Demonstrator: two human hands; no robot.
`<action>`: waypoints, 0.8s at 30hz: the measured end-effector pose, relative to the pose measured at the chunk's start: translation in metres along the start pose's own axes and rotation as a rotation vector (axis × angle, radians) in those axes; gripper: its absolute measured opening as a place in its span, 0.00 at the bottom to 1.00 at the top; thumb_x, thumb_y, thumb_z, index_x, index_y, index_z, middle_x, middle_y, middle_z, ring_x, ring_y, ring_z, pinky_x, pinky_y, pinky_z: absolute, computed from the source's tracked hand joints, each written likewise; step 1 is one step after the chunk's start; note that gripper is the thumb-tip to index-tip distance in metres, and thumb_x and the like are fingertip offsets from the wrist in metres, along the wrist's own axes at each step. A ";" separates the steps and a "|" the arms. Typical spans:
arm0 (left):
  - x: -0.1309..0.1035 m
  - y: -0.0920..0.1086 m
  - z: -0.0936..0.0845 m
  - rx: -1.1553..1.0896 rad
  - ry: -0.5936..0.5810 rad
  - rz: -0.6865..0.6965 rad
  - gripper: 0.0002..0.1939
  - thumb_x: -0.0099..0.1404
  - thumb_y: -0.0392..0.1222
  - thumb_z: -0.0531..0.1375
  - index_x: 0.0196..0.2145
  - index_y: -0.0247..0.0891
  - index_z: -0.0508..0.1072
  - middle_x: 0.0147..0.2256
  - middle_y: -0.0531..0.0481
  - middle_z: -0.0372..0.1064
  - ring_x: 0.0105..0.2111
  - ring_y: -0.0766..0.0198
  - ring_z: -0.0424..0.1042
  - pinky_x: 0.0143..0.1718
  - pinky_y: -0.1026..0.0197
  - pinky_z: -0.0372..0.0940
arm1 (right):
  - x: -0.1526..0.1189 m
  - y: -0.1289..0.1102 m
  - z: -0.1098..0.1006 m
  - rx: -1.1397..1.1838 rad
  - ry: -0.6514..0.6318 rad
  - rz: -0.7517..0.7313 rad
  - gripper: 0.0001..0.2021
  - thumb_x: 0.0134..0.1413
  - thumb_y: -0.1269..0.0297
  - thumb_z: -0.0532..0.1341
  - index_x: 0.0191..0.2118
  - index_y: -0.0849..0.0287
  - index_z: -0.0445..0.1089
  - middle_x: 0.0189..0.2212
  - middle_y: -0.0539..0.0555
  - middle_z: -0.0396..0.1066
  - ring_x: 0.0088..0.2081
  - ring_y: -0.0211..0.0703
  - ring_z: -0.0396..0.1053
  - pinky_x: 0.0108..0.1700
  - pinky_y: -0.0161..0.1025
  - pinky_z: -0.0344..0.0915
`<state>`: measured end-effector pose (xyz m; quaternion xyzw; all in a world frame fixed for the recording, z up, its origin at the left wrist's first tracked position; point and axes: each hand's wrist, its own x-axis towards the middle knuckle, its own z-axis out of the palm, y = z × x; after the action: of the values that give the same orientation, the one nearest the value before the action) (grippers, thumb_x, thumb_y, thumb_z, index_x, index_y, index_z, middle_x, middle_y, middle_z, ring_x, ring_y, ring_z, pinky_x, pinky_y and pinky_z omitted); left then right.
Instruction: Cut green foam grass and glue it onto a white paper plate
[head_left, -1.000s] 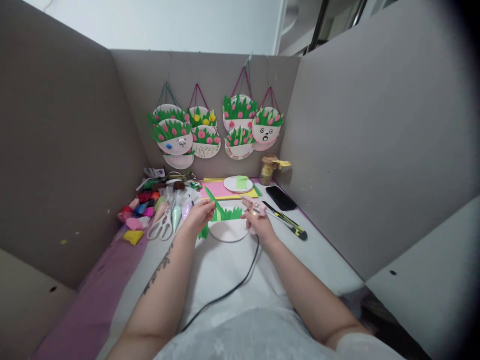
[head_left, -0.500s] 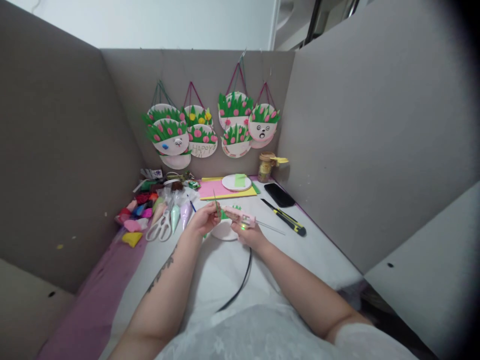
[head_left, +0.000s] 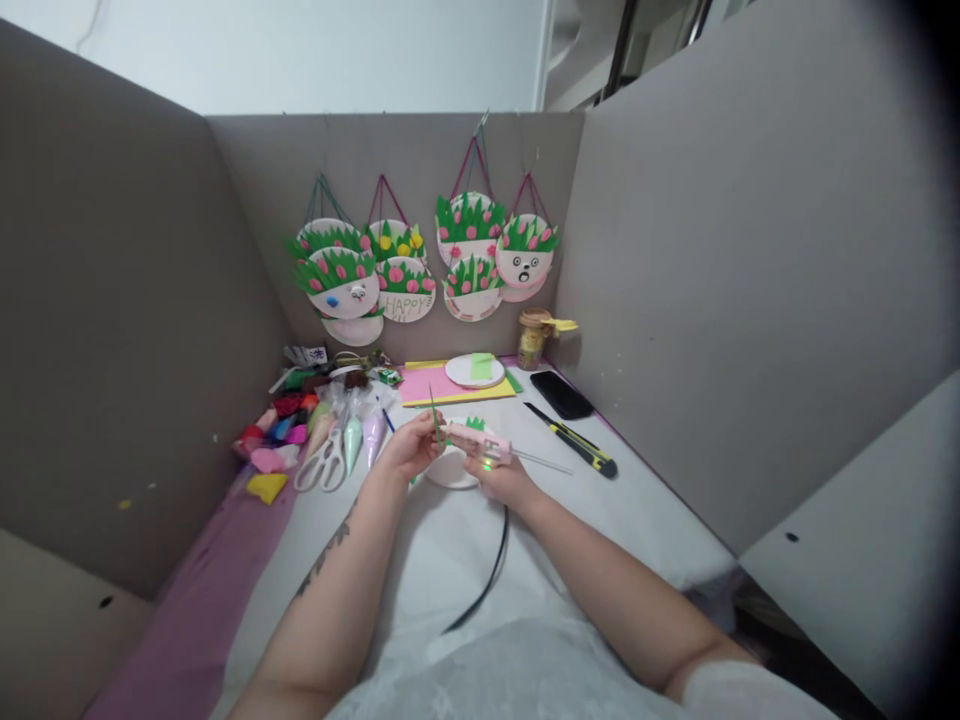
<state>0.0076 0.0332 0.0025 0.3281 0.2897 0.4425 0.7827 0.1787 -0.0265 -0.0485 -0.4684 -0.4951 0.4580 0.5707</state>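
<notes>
My left hand pinches a thin green paper leaf, its pointed tip standing upward. In my right hand is a pink hot glue gun with a small green light lit. Its nozzle points left, close to the leaf; whether they touch I cannot tell. A clear glue stick sticks out of the back, and a black cord runs down toward me. Beneath both hands lies a white paper plate with green paper leaves along its upper part, partly hidden by the hands and the gun.
White scissors, piping bags and colourful clay packets lie at left. Pink paper and another plate are behind. A utility knife, phone and lidded cup stand or lie at right. Decorated plates hang on the partition.
The leaf in my left hand now shows more upright and edge-on beside the nozzle. Both hands keep their hold. The whole view has shifted slightly downward in the picture.
</notes>
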 end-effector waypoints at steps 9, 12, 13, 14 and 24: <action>0.001 0.001 -0.001 -0.013 0.007 0.003 0.06 0.56 0.29 0.63 0.28 0.34 0.67 0.23 0.55 0.61 0.19 0.74 0.61 0.18 0.71 0.58 | -0.006 -0.007 0.000 -0.068 -0.024 -0.112 0.14 0.35 0.60 0.72 0.34 0.52 0.78 0.28 0.48 0.77 0.34 0.46 0.74 0.34 0.39 0.73; 0.004 0.001 -0.005 -0.044 -0.002 0.017 0.07 0.56 0.29 0.63 0.27 0.34 0.67 0.22 0.56 0.59 0.19 0.74 0.59 0.18 0.71 0.57 | -0.009 -0.008 0.000 -0.056 -0.013 -0.070 0.12 0.33 0.62 0.72 0.31 0.52 0.77 0.25 0.47 0.75 0.32 0.46 0.73 0.30 0.38 0.72; 0.005 0.000 -0.006 -0.058 -0.013 0.023 0.07 0.56 0.29 0.63 0.27 0.34 0.66 0.22 0.56 0.58 0.18 0.74 0.59 0.18 0.71 0.57 | -0.010 -0.008 0.000 -0.043 -0.019 -0.043 0.12 0.32 0.63 0.73 0.30 0.52 0.77 0.24 0.47 0.75 0.31 0.46 0.73 0.30 0.38 0.72; 0.005 0.000 -0.008 -0.073 -0.027 0.029 0.07 0.55 0.29 0.63 0.27 0.34 0.66 0.21 0.56 0.57 0.18 0.74 0.58 0.18 0.71 0.56 | -0.011 -0.008 0.000 -0.028 -0.027 -0.019 0.12 0.32 0.63 0.73 0.30 0.52 0.77 0.24 0.47 0.74 0.31 0.46 0.73 0.29 0.38 0.71; 0.008 0.002 -0.013 -0.149 -0.042 0.030 0.08 0.55 0.28 0.61 0.27 0.34 0.64 0.21 0.57 0.54 0.18 0.74 0.56 0.19 0.71 0.54 | -0.015 -0.012 0.000 -0.193 -0.133 0.015 0.10 0.38 0.61 0.69 0.32 0.54 0.79 0.25 0.48 0.74 0.22 0.39 0.65 0.20 0.33 0.62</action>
<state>0.0007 0.0446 -0.0057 0.2827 0.2346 0.4675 0.8041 0.1779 -0.0430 -0.0384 -0.4933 -0.5701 0.4424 0.4856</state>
